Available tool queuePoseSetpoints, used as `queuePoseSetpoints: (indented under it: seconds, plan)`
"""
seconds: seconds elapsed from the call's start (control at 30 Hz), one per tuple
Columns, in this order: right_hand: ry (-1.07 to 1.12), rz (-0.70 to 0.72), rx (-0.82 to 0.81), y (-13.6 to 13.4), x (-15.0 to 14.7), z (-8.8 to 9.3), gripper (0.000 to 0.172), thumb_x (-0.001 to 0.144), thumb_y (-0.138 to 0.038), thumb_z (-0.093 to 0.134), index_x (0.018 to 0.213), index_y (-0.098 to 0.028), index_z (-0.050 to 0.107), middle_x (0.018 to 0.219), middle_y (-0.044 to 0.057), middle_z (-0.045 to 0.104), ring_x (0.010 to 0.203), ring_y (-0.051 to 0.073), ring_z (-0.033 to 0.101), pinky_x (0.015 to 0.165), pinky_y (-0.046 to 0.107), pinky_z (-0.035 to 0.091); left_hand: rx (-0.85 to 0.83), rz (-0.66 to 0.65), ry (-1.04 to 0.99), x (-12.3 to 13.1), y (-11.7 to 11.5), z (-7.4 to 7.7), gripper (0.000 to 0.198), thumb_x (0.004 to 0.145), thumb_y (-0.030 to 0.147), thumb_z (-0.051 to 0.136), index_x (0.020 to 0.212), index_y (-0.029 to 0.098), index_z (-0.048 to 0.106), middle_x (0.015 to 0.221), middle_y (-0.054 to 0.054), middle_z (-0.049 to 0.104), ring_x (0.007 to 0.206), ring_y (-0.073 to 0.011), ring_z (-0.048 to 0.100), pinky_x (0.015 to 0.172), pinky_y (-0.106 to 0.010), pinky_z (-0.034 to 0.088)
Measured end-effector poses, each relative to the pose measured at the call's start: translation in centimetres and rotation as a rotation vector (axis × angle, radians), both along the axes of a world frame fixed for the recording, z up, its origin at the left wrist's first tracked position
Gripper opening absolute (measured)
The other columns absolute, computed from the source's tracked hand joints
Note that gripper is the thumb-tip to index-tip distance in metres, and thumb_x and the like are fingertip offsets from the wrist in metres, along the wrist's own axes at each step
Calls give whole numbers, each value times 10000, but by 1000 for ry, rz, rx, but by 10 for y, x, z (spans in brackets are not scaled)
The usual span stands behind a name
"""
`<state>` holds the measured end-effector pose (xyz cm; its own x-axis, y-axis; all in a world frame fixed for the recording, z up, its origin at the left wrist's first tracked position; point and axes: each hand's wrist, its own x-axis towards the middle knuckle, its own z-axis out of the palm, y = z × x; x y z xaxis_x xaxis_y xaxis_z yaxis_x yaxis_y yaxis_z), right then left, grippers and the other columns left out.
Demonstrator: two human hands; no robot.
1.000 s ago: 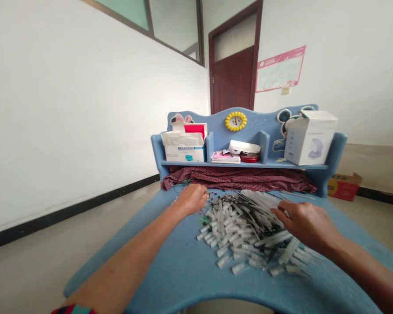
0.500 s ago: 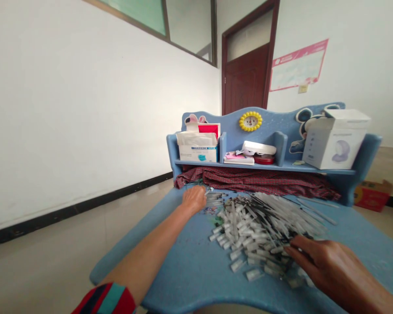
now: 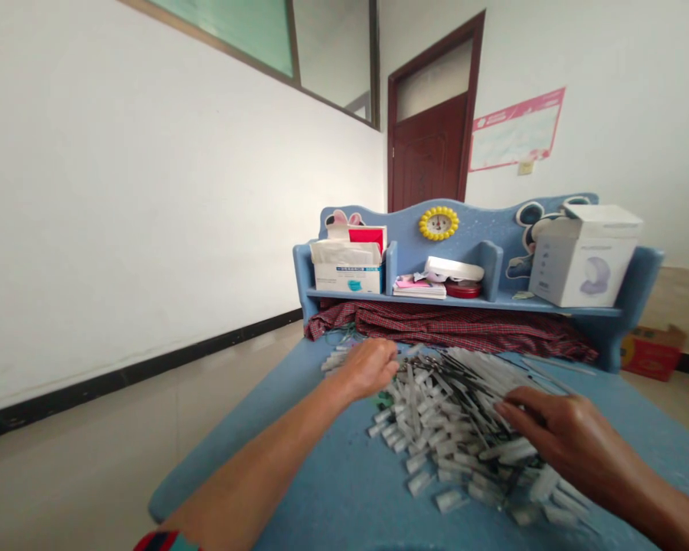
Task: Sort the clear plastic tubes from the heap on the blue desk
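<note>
Loose caps (image 3: 430,425) may scatter if right hand (image 3: 556,422) brushes them; cannot tell whether it or left hand (image 3: 370,367) grips anything.

One head-worn view, set behind and above the left hand (image 3: 370,366) and right hand (image 3: 560,425), facing forward and down across the table (image 3: 344,478) beneath them, near to both hands, shelf (image 3: 476,229) beyond them, door (image 3: 430,153) and high window (image 3: 338,53) well past the hands.
</note>
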<state>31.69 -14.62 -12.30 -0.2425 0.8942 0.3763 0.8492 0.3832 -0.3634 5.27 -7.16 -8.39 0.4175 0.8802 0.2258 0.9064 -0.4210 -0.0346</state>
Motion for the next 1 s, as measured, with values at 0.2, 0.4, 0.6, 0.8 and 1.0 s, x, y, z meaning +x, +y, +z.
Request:
queuePoseSetpoints:
  seconds: [0.2,0.4,0.6,0.8,1.0]
  plan:
    - [365,-52,-200,22,-3,15,479,830,-570,340,541,-199,432,425,-16,496,350,102,442,368,217,325,70,-487,-117,47,-25,-7,123,852,245,445,842,168,542,810,-41,617,758,-162,580,680,-241,415]
    - [518,18,-439,29,-2,11,433,783,-586,401,631,-186,470,433,-14,549,291,84,422,330,196,281,103,-544,-105,47,-23,-25,122,876,231,414,834,172,513,795,-38,592,759,-160,563,680,-246,418]
    - [549,136,-569,35,0,12,381,799,-511,434,623,-173,455,457,-20,564,294,60,415,337,180,261,143,-530,-64,41,-24,-32,145,890,235,383,809,174,486,780,-26,587,726,-148,547,649,-238,403]
    - [577,244,-633,39,1,12,307,778,-475,496,801,-169,511,543,-33,578,366,75,471,380,190,331,151,-545,-64,36,-24,-36,136,885,226,382,795,173,470,755,-27,575,683,-146,540,603,-245,390]
    - [500,83,-462,40,-7,9,378,802,-512,425,600,-193,431,387,-60,466,293,62,359,329,182,230,189,-529,-87,36,-23,-37,145,886,206,367,795,169,475,731,-30,568,664,-146,525,591,-246,383]
